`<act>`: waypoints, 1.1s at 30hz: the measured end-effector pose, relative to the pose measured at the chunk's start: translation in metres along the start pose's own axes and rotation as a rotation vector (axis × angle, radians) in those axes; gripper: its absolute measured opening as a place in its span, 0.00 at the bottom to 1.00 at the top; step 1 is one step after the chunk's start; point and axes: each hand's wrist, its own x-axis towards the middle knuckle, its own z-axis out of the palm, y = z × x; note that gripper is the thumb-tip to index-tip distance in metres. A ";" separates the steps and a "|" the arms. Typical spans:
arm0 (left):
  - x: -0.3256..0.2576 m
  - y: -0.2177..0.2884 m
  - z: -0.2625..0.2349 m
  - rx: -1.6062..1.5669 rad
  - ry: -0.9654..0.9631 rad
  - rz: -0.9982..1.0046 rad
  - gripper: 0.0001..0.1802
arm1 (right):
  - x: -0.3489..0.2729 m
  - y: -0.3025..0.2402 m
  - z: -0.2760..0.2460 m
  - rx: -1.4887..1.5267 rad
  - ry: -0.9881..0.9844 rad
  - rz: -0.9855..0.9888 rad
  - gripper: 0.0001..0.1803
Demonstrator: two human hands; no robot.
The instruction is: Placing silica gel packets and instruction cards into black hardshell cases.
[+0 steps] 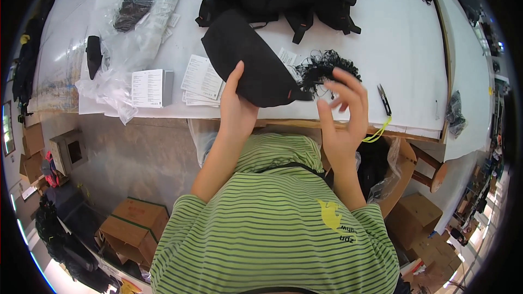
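Head view shows me the left hand (238, 108) clamped on a curved black fabric piece (246, 60). Right of that piece, the right hand (348, 117) has its grip apart.

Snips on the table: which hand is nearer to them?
Right. The right hand is just to the left of the snips; the left hand is farther to their left, holding the black pouch.

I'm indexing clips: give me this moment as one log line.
left hand: holds black pouch | right hand: open, near black cords | table: snips at right, white box at left
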 end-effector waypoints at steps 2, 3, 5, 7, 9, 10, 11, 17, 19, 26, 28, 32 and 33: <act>-0.005 -0.007 0.006 -0.002 -0.106 -0.007 0.21 | -0.018 0.001 0.006 0.065 -0.093 -0.056 0.20; -0.009 -0.012 0.006 -0.007 -0.199 -0.018 0.21 | -0.022 0.001 0.012 0.130 -0.197 -0.105 0.23; -0.015 -0.021 0.008 0.012 -0.245 -0.041 0.22 | -0.020 0.002 0.024 0.112 -0.212 -0.089 0.26; -0.021 -0.030 0.010 0.144 -0.194 -0.044 0.22 | -0.016 0.008 0.030 0.137 -0.025 -0.046 0.27; -0.024 -0.033 0.003 0.213 -0.216 -0.091 0.22 | -0.009 0.010 0.030 0.177 0.040 -0.035 0.25; -0.027 -0.036 0.007 0.221 -0.209 -0.077 0.22 | -0.006 0.016 0.029 0.133 0.026 -0.097 0.24; -0.030 -0.036 0.009 0.229 -0.201 -0.063 0.22 | -0.004 0.019 0.027 0.089 0.010 -0.159 0.23; -0.015 -0.023 -0.012 0.337 -0.190 0.176 0.28 | 0.002 0.034 0.013 0.557 -0.129 0.133 0.13; -0.012 -0.009 -0.011 0.487 -0.107 0.374 0.33 | 0.005 0.040 0.006 0.656 -0.170 0.164 0.14; -0.003 0.015 -0.022 0.872 -0.351 0.529 0.15 | 0.012 0.045 0.001 0.657 -0.209 0.169 0.14; -0.004 0.012 -0.023 0.906 -0.319 0.550 0.11 | 0.014 0.044 -0.002 0.471 -0.188 0.257 0.13; -0.017 0.008 -0.009 0.820 -0.076 0.346 0.11 | 0.009 0.045 -0.007 0.459 -0.178 0.348 0.12; -0.016 0.008 -0.007 0.772 -0.032 0.328 0.11 | 0.007 0.048 -0.005 0.501 -0.142 0.370 0.12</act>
